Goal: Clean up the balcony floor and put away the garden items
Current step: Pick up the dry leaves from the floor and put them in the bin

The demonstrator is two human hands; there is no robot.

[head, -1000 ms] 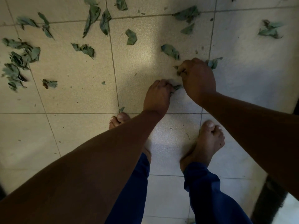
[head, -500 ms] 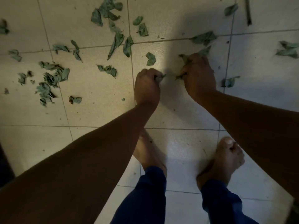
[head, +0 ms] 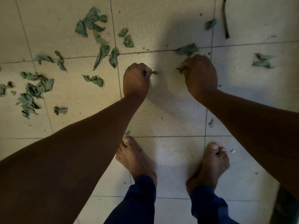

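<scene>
Dry green leaves lie scattered over the pale tiled floor (head: 169,120). My left hand (head: 135,81) is curled into a fist around leaf scraps, and a bit of leaf (head: 152,72) sticks out by the thumb. My right hand (head: 200,73) is curled too, with crumpled leaves (head: 182,69) showing at its fingers. Just beyond the right hand lies a larger leaf (head: 186,49) on a grout line. A cluster of leaves (head: 92,21) sits at the upper left, and another heap (head: 34,88) lies at the far left.
My bare feet (head: 137,160) stand on the tiles below the hands, in blue trousers. A thin dark twig (head: 224,18) lies at the top right. A single leaf pair (head: 262,61) rests at the right. A dark edge (head: 284,207) runs along the bottom right corner.
The view has shifted back, so the leaves sit lower in frame. My hands have moved apart and forward, each still gripping leaf scraps.
</scene>
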